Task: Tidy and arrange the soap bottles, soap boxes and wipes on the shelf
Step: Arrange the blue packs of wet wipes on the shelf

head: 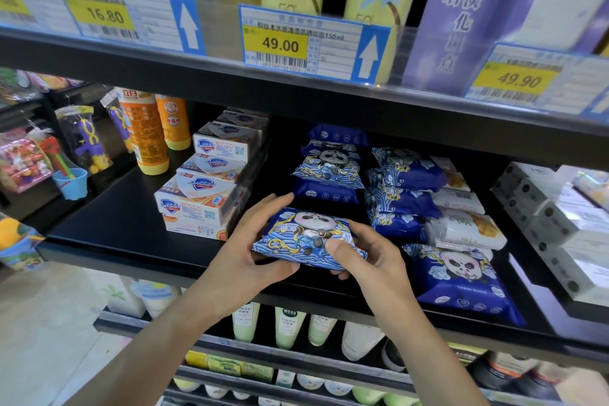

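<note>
While bare shelf [108, 227] lies left of the soap boxes [201, 194], both hands' grip holds a wipes pack [306, 237], long axis left-right, over the front edge.

orange soap bottles [155, 135]: 2 | price tags [309, 43]: 4 | hands [253, 250]: 2

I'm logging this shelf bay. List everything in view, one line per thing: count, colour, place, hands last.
held wipes pack: one, blue with panda, at shelf front, in both hands
shelved wipes packs: several, blue, middle of shelf, stacked in rows
soap boxes: several, white and orange, stacked left of the wipes
soap bottles: two, orange, far left on shelf
white wipes packs: a few, right of the blue ones
grey boxes: several, far right
price tags: four in view, yellow and blue, upper shelf edge
left hand: grips pack's left end
right hand: grips pack's right end
</note>
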The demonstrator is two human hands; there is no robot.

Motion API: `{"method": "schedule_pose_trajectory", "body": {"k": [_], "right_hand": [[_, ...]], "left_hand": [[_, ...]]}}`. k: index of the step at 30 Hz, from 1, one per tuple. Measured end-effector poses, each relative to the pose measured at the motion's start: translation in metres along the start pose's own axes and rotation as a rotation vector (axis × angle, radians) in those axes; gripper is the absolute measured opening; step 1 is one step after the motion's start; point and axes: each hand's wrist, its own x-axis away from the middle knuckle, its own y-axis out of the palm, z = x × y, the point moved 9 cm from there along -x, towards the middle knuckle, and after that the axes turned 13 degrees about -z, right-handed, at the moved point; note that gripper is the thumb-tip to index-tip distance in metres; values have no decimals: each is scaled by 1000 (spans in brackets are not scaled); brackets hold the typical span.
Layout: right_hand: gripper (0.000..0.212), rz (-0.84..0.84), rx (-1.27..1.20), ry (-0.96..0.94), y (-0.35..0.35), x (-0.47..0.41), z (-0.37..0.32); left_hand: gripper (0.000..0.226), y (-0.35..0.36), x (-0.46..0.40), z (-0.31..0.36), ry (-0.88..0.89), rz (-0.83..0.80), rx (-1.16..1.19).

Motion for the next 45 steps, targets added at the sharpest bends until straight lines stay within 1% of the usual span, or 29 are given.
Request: {"method": "schedule_pose_trajectory", "body": {"k": [1, 4, 6, 10, 13, 15, 18, 20, 22, 26, 31, 33, 37, 40, 41, 44, 45], "right_hand": [[74, -9, 4, 1, 1, 0, -1], [56, -23, 16, 1, 4, 0, -2], [50, -23, 18, -7, 5, 0, -3], [52, -30, 36, -48, 11, 2, -7], [47, -52, 2, -77, 12, 3, -9], [49, -80, 23, -100, 13, 5, -11], [64, -133, 104, -136, 16, 5, -12], [75, -157, 163, -148, 19, 5, -13], [79, -160, 172, -150, 19, 4, -13], [79, -151, 152, -147, 17, 5, -13], [69, -162, 123, -141, 16, 6, -13], [67, -154, 125, -139, 16, 7, -14], [68, -160, 143, -127, 16, 7, -14], [61, -180, 167, -137, 18, 7, -16], [62, -182, 172, -141, 19, 6, -16], [74, -166, 163, -133, 18, 5, -13], [74, -160, 156, -131, 18, 5, -14]], "left_hand": [[89, 1, 0, 2, 10, 9, -26], [80, 0, 1, 1, 17, 28, -52], [76, -2, 1, 1, 17, 34, -53], [70, -3, 3, 5, 30, 51, -75], [65, -4, 2, 4, 29, 57, -54], [59, -6, 2, 3, 15, 73, 9], [47, -9, 2, 2, -4, 105, 116], [46, -8, 2, -1, -16, 102, 150], [47, -7, 2, -4, -31, 93, 136], [52, -4, 2, -8, -69, 76, 79], [46, -1, 1, -6, -101, 26, 11], [44, 1, 1, -4, -109, 8, 2], [40, 0, 1, -2, -108, 29, 2], [41, -1, 2, -3, -124, 58, 20], [42, -2, 2, -2, -124, 63, 21], [42, 0, 3, 1, -125, 67, 29], [43, 0, 4, 1, -131, 68, 27]]}}
